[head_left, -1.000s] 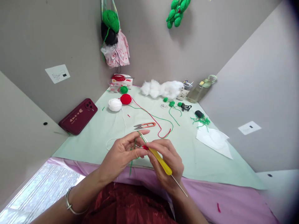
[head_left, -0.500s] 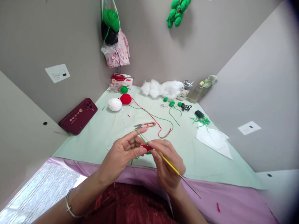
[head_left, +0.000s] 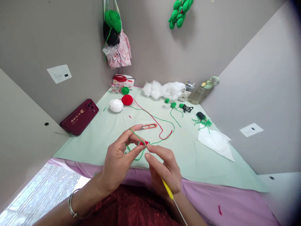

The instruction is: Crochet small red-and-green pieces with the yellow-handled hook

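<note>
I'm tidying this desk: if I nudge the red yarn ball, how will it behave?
The red yarn ball is round, so it would probably roll on the green mat. It looks soft and likely light. Its loose strand trails away, so it may unwind.

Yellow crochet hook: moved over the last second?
Yes. The crochet hook slid down toward the person, its yellow handle farther from the orange thread snips and now poking out below the right hand instead of crossing its fingers.
</note>
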The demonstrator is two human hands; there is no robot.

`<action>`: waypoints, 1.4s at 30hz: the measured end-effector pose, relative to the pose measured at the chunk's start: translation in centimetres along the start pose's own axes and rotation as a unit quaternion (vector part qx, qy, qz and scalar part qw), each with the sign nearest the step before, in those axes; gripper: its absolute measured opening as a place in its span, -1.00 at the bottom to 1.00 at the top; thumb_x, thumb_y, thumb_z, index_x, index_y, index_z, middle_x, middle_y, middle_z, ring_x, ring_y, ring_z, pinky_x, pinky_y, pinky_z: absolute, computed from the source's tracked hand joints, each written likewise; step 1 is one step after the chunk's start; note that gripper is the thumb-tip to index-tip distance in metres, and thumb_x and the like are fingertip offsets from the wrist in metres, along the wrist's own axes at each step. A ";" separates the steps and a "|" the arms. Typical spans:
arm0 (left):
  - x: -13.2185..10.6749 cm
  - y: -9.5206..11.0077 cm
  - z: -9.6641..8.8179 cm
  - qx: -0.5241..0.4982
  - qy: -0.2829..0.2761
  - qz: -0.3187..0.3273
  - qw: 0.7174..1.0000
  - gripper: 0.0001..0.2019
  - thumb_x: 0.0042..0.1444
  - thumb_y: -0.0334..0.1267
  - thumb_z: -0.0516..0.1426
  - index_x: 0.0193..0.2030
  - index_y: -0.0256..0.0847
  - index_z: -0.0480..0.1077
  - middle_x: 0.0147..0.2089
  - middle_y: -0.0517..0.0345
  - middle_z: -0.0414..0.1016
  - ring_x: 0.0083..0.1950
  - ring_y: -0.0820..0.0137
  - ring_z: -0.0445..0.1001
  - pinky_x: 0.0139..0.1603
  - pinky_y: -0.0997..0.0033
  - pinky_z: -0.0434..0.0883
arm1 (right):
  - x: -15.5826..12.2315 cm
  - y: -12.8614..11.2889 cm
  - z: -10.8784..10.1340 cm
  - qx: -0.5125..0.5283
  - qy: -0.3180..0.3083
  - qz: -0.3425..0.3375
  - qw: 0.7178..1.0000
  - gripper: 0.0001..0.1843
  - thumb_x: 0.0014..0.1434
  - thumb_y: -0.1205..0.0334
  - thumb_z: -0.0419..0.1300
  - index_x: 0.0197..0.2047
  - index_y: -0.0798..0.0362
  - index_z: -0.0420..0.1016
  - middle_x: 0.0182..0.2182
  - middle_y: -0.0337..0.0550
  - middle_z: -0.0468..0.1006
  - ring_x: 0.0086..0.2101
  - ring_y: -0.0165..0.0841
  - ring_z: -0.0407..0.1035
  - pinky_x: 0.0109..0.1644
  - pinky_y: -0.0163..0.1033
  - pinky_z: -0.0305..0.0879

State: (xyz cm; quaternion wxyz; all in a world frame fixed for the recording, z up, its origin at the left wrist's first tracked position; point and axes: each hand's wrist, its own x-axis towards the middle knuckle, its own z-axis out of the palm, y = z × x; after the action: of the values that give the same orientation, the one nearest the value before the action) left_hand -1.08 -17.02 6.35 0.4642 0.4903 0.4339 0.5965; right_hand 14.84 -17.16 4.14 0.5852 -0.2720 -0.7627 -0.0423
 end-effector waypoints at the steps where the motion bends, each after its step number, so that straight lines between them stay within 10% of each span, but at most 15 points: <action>1: -0.1 0.0 0.0 0.005 0.006 0.008 1.000 -0.59 0.22 -0.26 0.37 0.21 0.00 0.57 -0.26 0.29 0.59 -0.16 0.44 0.54 -0.08 0.50 0.48 | -0.2 0.0 0.0 -0.007 -0.005 -0.012 1.000 -0.58 0.36 0.51 0.19 0.21 0.00 0.57 -0.01 0.06 0.70 -0.05 -0.22 0.61 -0.08 -0.10 0.67; 26: -0.3 -1.0 -0.7 0.086 0.015 0.219 0.972 -0.53 0.24 -0.49 0.32 0.22 0.08 0.58 -0.15 0.25 0.69 -0.11 0.39 0.64 0.15 0.35 0.53 | 0.5 -0.8 -1.1 0.075 -0.047 0.061 0.994 -0.64 0.39 0.50 0.09 0.15 0.02 0.51 -0.03 0.07 0.67 -0.07 -0.28 0.65 -0.10 -0.19 0.68; 34: -0.5 0.6 0.1 -0.044 0.001 0.002 0.999 -0.62 0.14 -0.34 0.42 0.11 -0.03 0.62 -0.31 0.32 0.59 -0.26 0.49 0.61 -0.16 0.58 0.56 | 0.1 -1.1 -0.5 -0.024 -0.046 0.024 0.998 -0.45 0.30 0.51 0.25 0.24 -0.22 0.51 0.01 -0.07 0.69 -0.07 -0.28 0.65 -0.04 -0.21 0.69; 42: -0.5 0.9 0.0 -0.029 -0.003 0.007 1.000 -0.57 0.21 -0.29 0.39 0.21 -0.06 0.57 -0.23 0.23 0.66 -0.20 0.44 0.61 -0.09 0.53 0.56 | 0.5 -0.4 -0.6 0.056 0.000 0.039 0.998 -0.60 0.41 0.50 0.11 0.13 -0.13 0.56 -0.02 -0.05 0.68 -0.20 -0.34 0.62 -0.24 -0.23 0.67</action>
State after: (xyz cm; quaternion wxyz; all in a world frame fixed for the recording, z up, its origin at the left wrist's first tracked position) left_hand -1.18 -17.72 7.08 0.4753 0.4820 0.4113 0.6104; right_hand 15.09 -17.55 4.91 0.6010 -0.2685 -0.7525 0.0232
